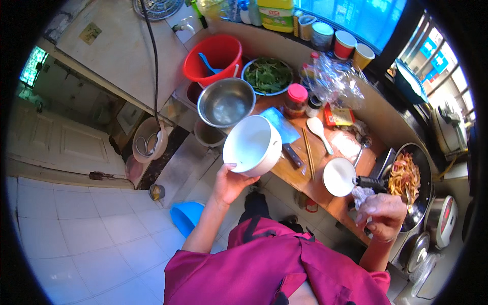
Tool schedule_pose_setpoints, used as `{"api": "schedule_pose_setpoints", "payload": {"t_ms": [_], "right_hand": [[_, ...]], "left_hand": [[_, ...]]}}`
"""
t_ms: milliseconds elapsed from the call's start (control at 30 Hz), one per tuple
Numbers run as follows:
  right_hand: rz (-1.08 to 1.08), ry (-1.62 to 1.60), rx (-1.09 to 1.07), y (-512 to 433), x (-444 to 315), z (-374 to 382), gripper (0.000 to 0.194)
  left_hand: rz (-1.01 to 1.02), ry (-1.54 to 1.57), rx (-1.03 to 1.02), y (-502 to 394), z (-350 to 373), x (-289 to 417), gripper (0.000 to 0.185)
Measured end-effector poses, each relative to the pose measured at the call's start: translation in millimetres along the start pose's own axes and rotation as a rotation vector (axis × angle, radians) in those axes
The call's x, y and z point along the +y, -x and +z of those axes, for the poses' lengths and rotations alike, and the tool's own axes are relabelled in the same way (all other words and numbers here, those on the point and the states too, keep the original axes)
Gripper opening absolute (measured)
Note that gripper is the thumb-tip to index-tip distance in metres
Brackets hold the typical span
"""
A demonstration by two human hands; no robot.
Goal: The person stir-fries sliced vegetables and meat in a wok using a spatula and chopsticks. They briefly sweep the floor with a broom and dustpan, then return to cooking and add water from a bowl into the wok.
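My left hand [230, 187] grips the rim and side of a white bowl [267, 162], tilted with its inside facing up; a few dark specks show on it. At the right, my right hand [381, 219] is curled beside a black wok [427, 187], closed around what looks like the handle of a metal cooking utensil [413, 219]; the fingers hide most of the handle. Sliced, browned food [405, 175] lies in the wok. The wok's black handle [370, 183] reaches over a smaller white bowl [337, 177] on the wooden counter [301, 181].
A steel basin [227, 103], a red bucket [213, 45] and a basin of leafy greens [268, 76] stand beyond the held bowl. On the counter lie a knife [292, 156], chopsticks [308, 152], a white spoon [319, 133] and a pink-lidded jar [296, 100]. A blue basin [187, 217] sits on the floor.
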State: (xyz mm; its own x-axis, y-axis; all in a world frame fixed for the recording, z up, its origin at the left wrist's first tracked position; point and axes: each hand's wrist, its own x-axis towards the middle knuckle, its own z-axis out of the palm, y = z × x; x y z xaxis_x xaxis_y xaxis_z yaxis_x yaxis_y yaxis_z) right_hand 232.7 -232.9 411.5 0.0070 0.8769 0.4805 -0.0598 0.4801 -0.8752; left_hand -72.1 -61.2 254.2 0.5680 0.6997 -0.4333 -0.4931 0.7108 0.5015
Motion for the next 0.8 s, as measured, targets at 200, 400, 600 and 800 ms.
{"api": "schedule_pose_setpoints", "payload": {"t_ms": [200, 400, 600, 800], "right_hand": [[0.303, 0.058, -0.125, -147.3, 83.6, 42.9, 0.039], [0.358, 0.018, -0.238, -368.4, 299.1, 96.2, 0.041], [0.775, 0.240, -0.041, -526.9, 566.2, 145.6, 0.052], [1.168, -0.104, 0.291, -575.7, 712.3, 195.1, 0.064]], "left_hand": [[0.132, -0.013, 0.095, -19.7, -50.6, 79.6, 0.068], [0.217, -0.076, 0.168, -65.9, -122.1, 203.8, 0.073], [0.287, -0.271, 0.292, -87.0, -175.7, 297.8, 0.080], [0.273, -0.134, 0.379, -92.0, -215.8, 322.7, 0.086]]}}
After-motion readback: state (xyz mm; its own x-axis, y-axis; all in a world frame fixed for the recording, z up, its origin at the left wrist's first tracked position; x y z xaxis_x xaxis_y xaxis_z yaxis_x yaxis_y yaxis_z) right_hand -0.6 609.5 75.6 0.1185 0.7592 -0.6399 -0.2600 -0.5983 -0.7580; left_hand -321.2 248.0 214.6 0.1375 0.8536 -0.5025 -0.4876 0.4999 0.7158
